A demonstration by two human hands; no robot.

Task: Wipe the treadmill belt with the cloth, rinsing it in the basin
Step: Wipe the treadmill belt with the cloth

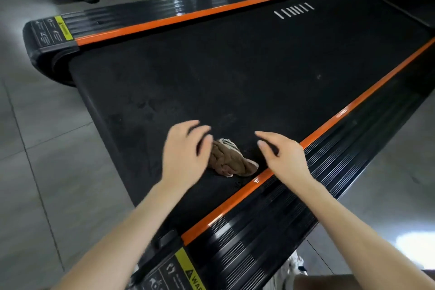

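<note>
Cloth: crumpled brown fabric cloth (pixel 231 160), bunched in a loose heap with a pale edge showing at top and bottom.
Cloth location: lying on the black textured treadmill belt (pixel 235 66), near its right edge and just beside the orange trim strip (pixel 235 202), between the two hands.
Left hand: the left hand (pixel 186 150) is released, with fingers loosely spread and motion-blurred. It overlaps the cloth's left edge, and contact cannot be confirmed.
Right hand: the right hand (pixel 284 158) is released, with fingers extended towards the cloth. It stands apart from the cloth and holds nothing.
Handling, judged: soft, light and limp – it will deform under any grip and sag if lifted by a corner. If damp, it will drag on the belt's rough surface rather than slide.
Grip point, judged: take the raised middle of the heap, gathering the folds into the palm – or flatten it first and press down with straight fingers for wiping.
Basin: not in view.
Surroundings: black ribbed side rail (pixel 270 231) and grey tiled floor (pixel 47 172).
</note>
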